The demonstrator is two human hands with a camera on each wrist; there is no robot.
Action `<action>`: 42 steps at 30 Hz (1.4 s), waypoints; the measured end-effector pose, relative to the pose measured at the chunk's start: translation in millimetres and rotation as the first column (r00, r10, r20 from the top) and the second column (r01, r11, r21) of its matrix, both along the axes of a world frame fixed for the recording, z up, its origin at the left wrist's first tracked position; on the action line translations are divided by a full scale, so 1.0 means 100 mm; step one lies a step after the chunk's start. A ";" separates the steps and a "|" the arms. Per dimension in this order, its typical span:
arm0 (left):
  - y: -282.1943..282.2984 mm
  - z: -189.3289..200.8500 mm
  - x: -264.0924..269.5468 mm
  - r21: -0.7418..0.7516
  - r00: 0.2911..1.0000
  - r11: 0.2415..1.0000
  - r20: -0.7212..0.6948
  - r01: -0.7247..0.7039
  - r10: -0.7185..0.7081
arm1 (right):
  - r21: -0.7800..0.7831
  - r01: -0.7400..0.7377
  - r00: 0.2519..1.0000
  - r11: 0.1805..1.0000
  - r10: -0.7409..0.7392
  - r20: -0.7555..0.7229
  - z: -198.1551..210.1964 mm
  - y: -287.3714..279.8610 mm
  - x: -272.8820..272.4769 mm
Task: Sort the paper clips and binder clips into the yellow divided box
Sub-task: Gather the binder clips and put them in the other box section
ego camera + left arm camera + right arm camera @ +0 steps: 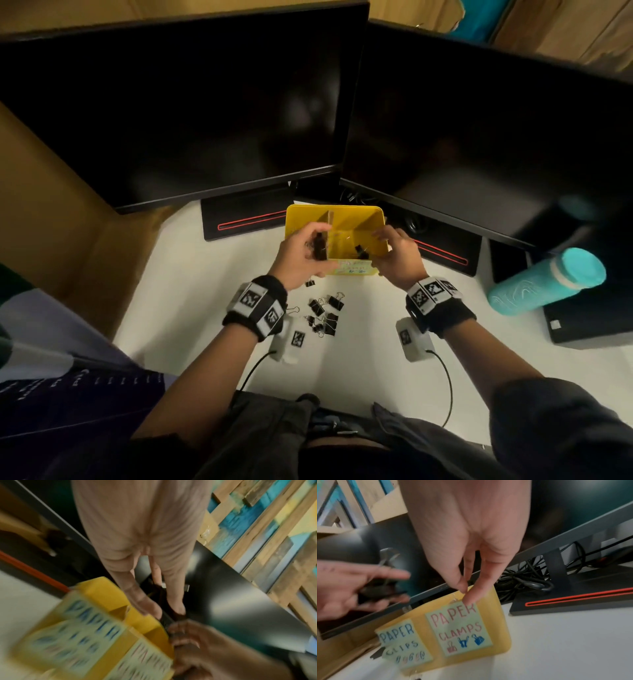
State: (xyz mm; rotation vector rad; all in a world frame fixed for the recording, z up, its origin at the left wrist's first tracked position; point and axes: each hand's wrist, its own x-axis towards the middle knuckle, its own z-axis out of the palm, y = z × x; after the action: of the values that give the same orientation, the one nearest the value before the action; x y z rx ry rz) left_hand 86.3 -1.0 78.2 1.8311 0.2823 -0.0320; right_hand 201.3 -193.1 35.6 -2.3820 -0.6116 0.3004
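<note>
The left hand [301,253] is curled around a bunch of black metal binder clips [317,245], holding them over the left compartment of the yellow divided box [359,217]. In the right wrist view the same hand [351,586] shows at 9 o'clock with dark clips [380,589] and a wire handle between its fingers. The right hand [399,255] is at the box's right side, its fingers [471,596] straight and pointing down, their tips touching the box's near rim [488,592] above a label reading "PAPER CLAMPS"; it holds nothing. A second label to its left reads "PAPER CLIPS". One black binder clip [361,251] lies inside the right compartment. A cardboard divider [329,233] splits the box.

On the white worktop [205,308], at 6 o'clock from the box and between the wrists, lies a loose pile of black binder clips [325,317]. Behind the box, at 12 o'clock, stand two dark monitors [191,109] on red-striped bases. A teal water bottle [548,281] lies tilted at 3 o'clock.
</note>
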 end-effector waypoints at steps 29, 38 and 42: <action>-0.13 -1.02 -0.37 0.750 0.924 0.540 -0.318 0.382 -0.212 | -0.176 -0.340 0.935 0.924 0.313 -0.164 -0.44 -0.17 -0.73; -0.02 -1.11 -0.52 0.838 0.917 0.404 -0.253 0.366 -0.308 | 0.019 -0.023 0.964 1.000 0.017 0.266 0.23 0.07 -0.24; 0.20 -1.07 -0.66 0.716 0.997 0.694 -0.063 0.082 -0.054 | -0.114 -0.257 0.831 0.960 0.280 0.481 0.03 0.24 -0.41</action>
State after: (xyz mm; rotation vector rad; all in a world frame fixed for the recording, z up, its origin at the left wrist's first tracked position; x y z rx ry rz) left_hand 20.5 18.8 -29.2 2.6388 0.2715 -0.0054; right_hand 160.7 -169.1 38.4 -2.4197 -1.1957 -0.1971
